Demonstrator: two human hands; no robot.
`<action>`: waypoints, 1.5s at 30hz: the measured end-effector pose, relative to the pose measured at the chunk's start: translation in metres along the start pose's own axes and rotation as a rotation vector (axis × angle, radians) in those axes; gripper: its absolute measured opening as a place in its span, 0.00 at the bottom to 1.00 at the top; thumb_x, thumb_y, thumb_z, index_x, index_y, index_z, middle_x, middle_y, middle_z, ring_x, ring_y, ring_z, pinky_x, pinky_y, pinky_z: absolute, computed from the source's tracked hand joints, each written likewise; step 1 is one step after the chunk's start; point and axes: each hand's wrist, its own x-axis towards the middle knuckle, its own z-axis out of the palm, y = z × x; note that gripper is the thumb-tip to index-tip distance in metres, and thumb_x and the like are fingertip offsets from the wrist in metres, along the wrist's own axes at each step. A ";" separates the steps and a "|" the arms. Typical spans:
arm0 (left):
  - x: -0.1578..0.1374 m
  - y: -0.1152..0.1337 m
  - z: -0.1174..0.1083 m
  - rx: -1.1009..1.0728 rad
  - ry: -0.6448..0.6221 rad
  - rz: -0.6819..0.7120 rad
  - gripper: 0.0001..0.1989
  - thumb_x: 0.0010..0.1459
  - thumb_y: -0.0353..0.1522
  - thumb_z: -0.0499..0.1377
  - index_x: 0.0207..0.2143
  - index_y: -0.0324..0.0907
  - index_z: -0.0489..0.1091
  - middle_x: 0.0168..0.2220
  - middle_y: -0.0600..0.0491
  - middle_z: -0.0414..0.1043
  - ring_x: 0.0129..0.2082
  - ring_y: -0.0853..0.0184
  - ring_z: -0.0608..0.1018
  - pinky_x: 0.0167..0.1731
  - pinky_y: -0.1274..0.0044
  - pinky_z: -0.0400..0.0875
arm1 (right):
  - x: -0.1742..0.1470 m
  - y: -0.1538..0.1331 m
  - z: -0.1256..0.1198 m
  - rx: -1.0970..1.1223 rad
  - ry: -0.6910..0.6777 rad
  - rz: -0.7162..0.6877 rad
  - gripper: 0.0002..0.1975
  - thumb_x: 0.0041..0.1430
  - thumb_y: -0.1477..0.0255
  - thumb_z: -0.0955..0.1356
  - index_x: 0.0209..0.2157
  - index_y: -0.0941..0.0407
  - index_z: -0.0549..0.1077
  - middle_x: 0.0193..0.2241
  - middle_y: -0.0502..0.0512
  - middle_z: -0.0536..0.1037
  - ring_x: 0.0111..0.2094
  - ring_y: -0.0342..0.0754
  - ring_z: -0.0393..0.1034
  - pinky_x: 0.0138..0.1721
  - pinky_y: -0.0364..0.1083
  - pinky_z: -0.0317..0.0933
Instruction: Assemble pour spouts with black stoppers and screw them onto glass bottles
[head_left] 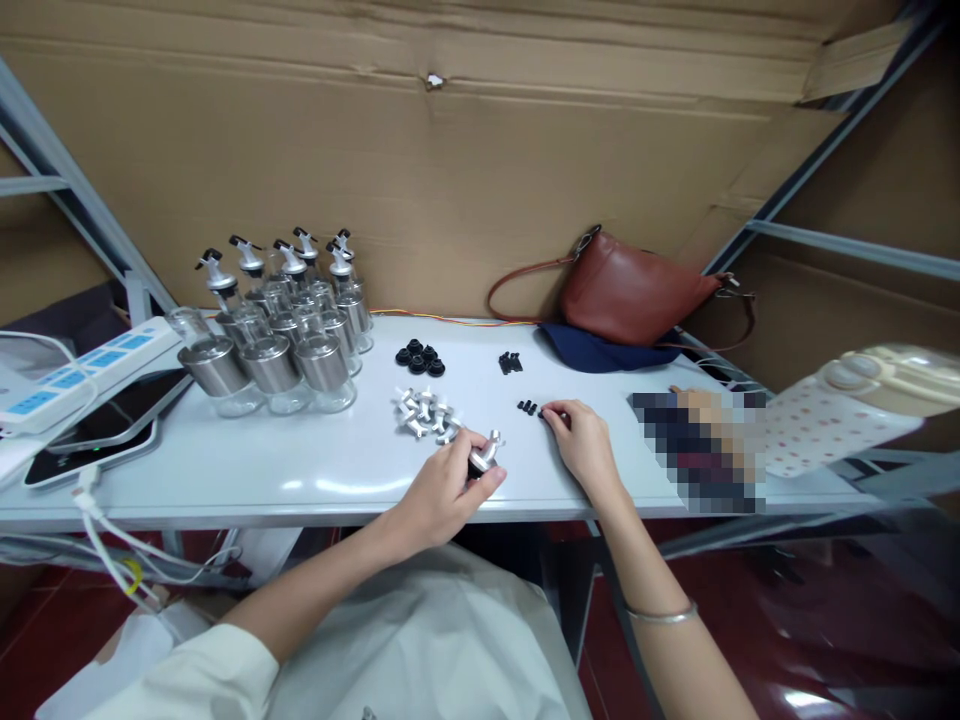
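Observation:
My left hand is closed around a silver bottle pourer with a black stopper at its base, held above the front of the table. My right hand pinches at the table, fingertips on a small black piece mostly hidden by them. Just left of it lie several more small black plastic parts. Loose silver pourer spouts lie in a pile beyond my left hand. Behind them sits a cluster of black stoppers, and a group of small black levers lies to the right.
Several glass bottles with steel bands stand at the left, some topped with pourers. Further left are a power strip and a phone. A brown bag rests on dark blue cloth; a dotted bottle is at right.

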 end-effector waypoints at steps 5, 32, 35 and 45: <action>0.001 -0.001 0.000 0.044 -0.020 0.008 0.14 0.63 0.40 0.48 0.46 0.41 0.61 0.34 0.53 0.69 0.31 0.67 0.70 0.36 0.75 0.63 | -0.001 -0.005 0.001 0.019 -0.001 0.011 0.10 0.58 0.67 0.62 0.31 0.57 0.71 0.30 0.59 0.76 0.30 0.52 0.67 0.36 0.51 0.60; 0.009 0.015 -0.023 0.033 -0.028 0.237 0.17 0.61 0.40 0.54 0.50 0.43 0.63 0.34 0.53 0.67 0.30 0.70 0.70 0.34 0.77 0.68 | -0.044 -0.090 -0.042 0.726 -0.360 -0.087 0.20 0.61 0.58 0.63 0.20 0.56 0.64 0.19 0.48 0.66 0.24 0.43 0.59 0.29 0.44 0.53; 0.009 0.009 -0.027 0.143 0.060 0.407 0.12 0.62 0.36 0.54 0.46 0.41 0.64 0.36 0.52 0.67 0.30 0.71 0.70 0.36 0.76 0.68 | -0.043 -0.096 -0.037 0.865 -0.364 -0.013 0.20 0.60 0.59 0.63 0.19 0.56 0.67 0.19 0.50 0.70 0.25 0.45 0.63 0.33 0.45 0.56; 0.015 -0.003 -0.026 0.536 0.232 0.814 0.10 0.64 0.37 0.51 0.40 0.40 0.65 0.33 0.49 0.72 0.34 0.66 0.74 0.34 0.74 0.64 | -0.049 -0.098 -0.040 1.395 -0.813 0.371 0.21 0.57 0.58 0.65 0.16 0.55 0.61 0.08 0.46 0.62 0.11 0.40 0.53 0.19 0.43 0.46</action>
